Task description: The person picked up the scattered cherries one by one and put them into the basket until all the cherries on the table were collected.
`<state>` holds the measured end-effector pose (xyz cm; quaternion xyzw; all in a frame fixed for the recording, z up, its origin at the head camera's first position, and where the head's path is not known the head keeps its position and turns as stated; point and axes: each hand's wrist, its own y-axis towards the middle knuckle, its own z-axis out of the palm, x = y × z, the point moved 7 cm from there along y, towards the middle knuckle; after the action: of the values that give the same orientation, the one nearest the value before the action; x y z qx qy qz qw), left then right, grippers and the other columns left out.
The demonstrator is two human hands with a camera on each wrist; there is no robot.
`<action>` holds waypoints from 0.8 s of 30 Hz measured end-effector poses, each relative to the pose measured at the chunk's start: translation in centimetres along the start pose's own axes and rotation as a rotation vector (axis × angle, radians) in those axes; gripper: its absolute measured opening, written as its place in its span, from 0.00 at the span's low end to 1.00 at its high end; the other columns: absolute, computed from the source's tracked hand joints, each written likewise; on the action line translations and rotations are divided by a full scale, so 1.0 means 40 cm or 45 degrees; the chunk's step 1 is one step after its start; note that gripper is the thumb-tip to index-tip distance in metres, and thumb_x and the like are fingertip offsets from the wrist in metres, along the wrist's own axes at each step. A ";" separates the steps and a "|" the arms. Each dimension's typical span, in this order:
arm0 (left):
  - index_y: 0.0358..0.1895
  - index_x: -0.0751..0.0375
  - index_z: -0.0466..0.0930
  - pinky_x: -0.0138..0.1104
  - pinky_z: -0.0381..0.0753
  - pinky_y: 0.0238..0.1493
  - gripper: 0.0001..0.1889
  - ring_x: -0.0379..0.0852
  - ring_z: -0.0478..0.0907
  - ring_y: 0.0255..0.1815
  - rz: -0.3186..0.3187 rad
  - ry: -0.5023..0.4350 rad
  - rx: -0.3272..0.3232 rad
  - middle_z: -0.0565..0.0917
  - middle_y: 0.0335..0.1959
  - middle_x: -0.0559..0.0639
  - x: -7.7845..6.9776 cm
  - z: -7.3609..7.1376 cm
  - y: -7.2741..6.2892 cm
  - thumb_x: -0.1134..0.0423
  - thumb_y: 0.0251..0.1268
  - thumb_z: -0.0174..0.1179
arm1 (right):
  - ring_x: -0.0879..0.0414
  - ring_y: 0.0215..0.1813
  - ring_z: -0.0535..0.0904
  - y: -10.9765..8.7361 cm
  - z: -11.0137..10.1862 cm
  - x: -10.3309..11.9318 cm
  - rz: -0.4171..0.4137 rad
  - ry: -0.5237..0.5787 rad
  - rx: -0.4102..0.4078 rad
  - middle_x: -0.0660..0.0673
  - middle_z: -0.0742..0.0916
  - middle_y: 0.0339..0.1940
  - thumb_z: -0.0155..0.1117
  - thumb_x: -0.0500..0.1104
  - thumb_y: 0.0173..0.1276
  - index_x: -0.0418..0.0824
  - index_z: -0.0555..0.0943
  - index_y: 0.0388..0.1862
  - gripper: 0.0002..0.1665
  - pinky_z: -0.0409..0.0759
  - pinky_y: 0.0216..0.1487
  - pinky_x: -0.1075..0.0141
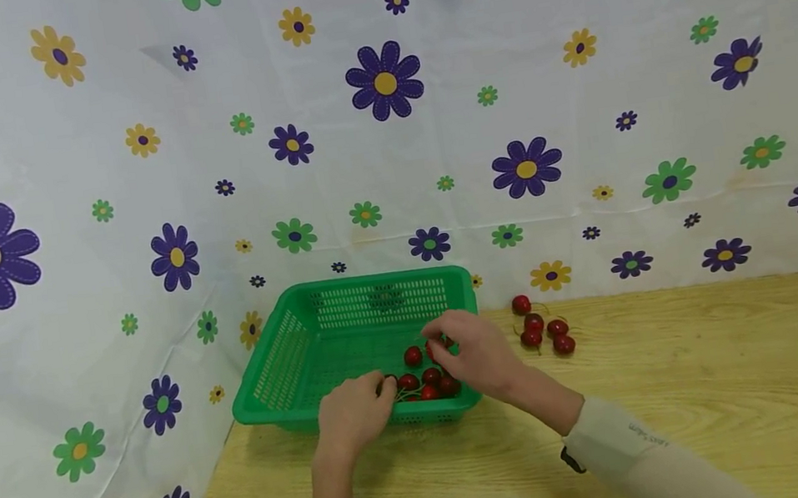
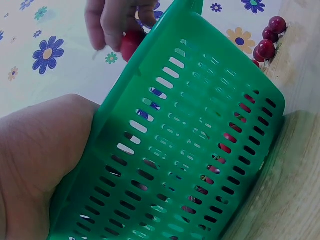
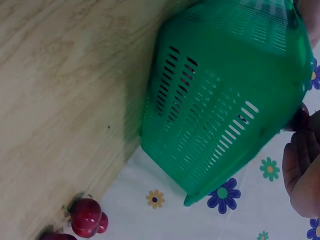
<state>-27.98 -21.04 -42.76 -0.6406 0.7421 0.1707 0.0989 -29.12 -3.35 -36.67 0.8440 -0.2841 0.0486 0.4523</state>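
A green plastic basket (image 1: 343, 282) with slotted walls stands on the wooden table, with several red cherries (image 1: 429, 392) in its front right part. My right hand (image 1: 479, 354) reaches over the basket's right side and pinches a cherry (image 2: 131, 45) between thumb and fingers, above the rim in the left wrist view. My left hand (image 1: 354, 410) comes over the front rim, its fingertips beside the cherries inside. A dark cherry shows at those fingertips; I cannot tell whether they grip it. The basket wall hides the left fingers in the left wrist view.
To the right of the basket, several more cherries (image 1: 557, 328) with stems lie on the wooden table (image 1: 690, 387). A white cloth (image 1: 458, 123) printed with flowers hangs behind the table and along its left side.
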 end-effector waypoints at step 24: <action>0.23 0.50 0.70 0.37 0.61 0.18 0.19 0.45 0.65 0.15 -0.035 0.015 0.026 0.67 0.14 0.46 0.000 0.001 0.002 0.52 0.77 0.46 | 0.58 0.37 0.81 -0.038 0.113 -0.040 0.372 0.047 0.561 0.49 0.88 0.37 0.62 0.37 0.69 0.41 0.86 0.41 0.07 0.80 0.38 0.64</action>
<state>-28.07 -21.00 -42.78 -0.6506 0.7356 0.1579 0.1034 -30.45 -5.59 -40.97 0.8711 -0.3773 0.1895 0.2508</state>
